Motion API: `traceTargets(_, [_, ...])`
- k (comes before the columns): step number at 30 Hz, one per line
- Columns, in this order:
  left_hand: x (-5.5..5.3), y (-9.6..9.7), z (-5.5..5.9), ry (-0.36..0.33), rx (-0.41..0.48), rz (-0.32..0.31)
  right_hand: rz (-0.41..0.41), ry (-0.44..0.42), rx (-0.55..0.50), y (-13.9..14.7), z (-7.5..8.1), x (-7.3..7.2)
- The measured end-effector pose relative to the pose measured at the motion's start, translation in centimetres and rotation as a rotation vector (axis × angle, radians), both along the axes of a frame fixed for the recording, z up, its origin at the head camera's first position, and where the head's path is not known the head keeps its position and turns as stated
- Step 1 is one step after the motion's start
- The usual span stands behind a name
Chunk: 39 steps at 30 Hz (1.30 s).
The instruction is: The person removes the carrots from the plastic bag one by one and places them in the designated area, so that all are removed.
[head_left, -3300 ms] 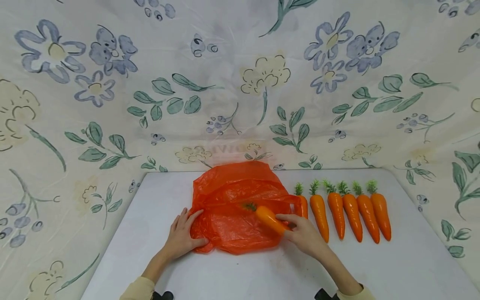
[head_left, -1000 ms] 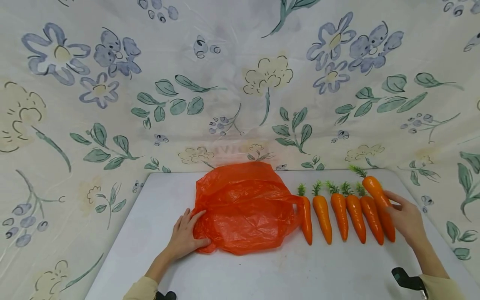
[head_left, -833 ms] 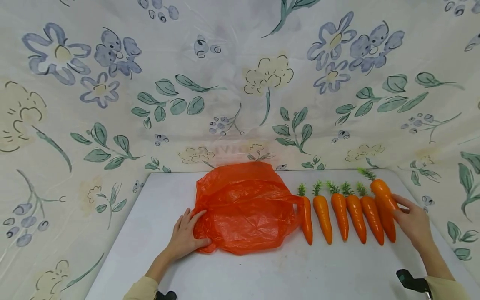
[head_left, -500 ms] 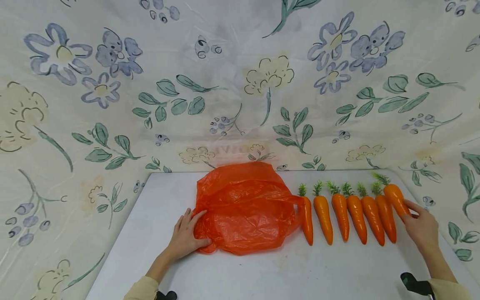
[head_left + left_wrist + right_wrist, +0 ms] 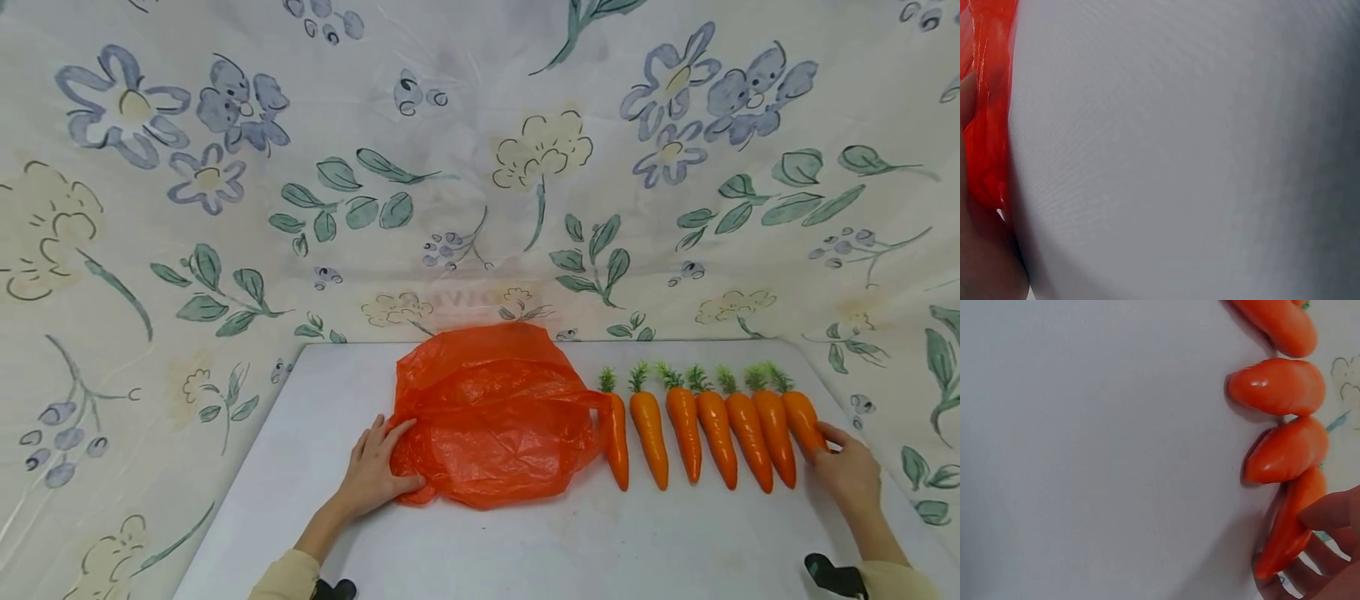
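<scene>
At the right end of a row of carrots, my right hand pinches the last carrot between thumb and fingers. Its leafy top points away from me, close beside its neighbour's. In the right wrist view, the thumb lies on the side of this carrot, with the other fingers behind it. My left hand, fingers spread, rests on the left edge of a crumpled red plastic bag. The left wrist view catches only a strip of the bag beside part of the hand. The bag hides whatever is inside.
Several more carrots lie side by side, tops to the back, between the bag and my right hand. The leftmost carrot is right at the bag's handle. All lie on a white tabletop, with a flowered cloth behind.
Earlier, my right hand drew a carrot from the bag's opening. It then carried the carrot right, over the row, and lowered it at the right end. My left hand stayed on the bag.
</scene>
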<state>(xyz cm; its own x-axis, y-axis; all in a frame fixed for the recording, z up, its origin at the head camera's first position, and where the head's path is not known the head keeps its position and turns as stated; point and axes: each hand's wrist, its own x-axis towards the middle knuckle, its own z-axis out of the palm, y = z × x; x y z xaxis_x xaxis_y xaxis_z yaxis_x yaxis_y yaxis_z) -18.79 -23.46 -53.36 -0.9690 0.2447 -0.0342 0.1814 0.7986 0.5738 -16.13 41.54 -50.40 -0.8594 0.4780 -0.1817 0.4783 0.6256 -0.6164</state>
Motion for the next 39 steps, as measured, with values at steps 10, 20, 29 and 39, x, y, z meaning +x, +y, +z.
traceTargets(10, [-0.1, 0.0, 0.0, 0.023, 0.007, -0.01, 0.042, -0.017, 0.038, -1.0, -0.4, -0.8])
traceTargets(20, [-0.3, 0.2, 0.0, 0.022, 0.013, -0.017, 0.071, -0.004, 0.044, -0.7, -0.4, -0.2])
traceTargets(29, [-0.6, 0.0, 0.0, -0.008, 0.08, -0.014, 0.087, 0.022, 0.049, -0.5, -0.4, 0.0])
traceTargets(39, [-0.8, -0.7, 1.4, -0.184, 0.153, 0.027, 0.159, 0.021, 0.089, -0.1, 0.2, 0.1])
